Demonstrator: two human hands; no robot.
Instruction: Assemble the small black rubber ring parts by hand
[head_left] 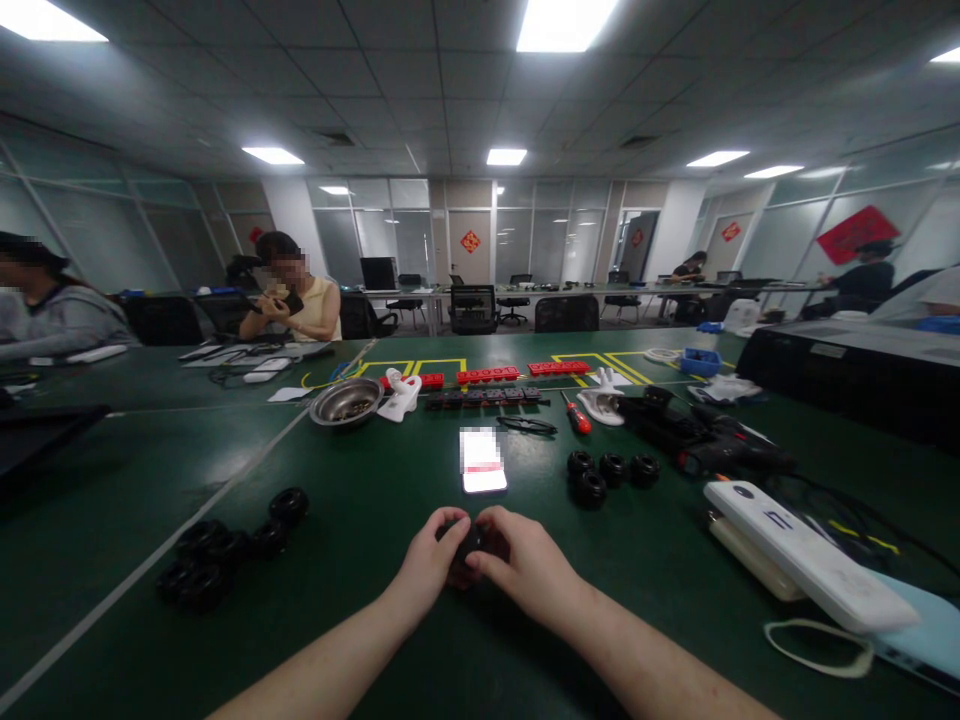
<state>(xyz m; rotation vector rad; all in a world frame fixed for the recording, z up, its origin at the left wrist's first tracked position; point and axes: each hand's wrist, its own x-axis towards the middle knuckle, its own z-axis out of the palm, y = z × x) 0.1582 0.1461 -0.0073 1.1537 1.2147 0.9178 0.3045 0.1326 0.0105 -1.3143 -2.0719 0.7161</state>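
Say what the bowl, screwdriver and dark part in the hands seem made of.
The bowl: smooth metal, probably steel, judging by its grey sheen and bright rim.
The screwdriver: handle likely smooth plastic, going by its bright red and black colouring; shaft too thin to judge.
The dark part: possibly black plastic or rubber with a faint shine, but the fingers cover much of it.

Red diamond decoration [470,242] on far door [477,266]; lit panel [566,24] in ceiling [401,75].

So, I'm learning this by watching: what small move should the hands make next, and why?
Probably turn the black part slightly: the left hand and right hand both hold it and cover much of it, so turning might show more.
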